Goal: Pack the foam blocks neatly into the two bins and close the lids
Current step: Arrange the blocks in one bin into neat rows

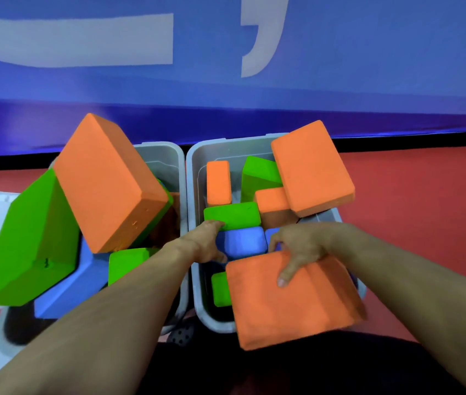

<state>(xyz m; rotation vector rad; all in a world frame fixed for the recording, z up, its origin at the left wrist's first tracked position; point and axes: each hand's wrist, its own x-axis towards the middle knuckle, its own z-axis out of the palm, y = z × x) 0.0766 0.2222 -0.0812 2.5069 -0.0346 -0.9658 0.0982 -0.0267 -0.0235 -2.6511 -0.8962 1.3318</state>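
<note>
the left hand [210,242] reaches into the right bin [194,178], fingers seemingly curled on a blue block [244,242] beside a green block [233,215]. the right hand [297,249] grips the orange block [291,300] at the bin's near end.

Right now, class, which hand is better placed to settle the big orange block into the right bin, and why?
The right hand. Its fingers already curl over the far edge of the big orange block, which sits tilted on the right bin. The left hand is on the blue block.
</note>
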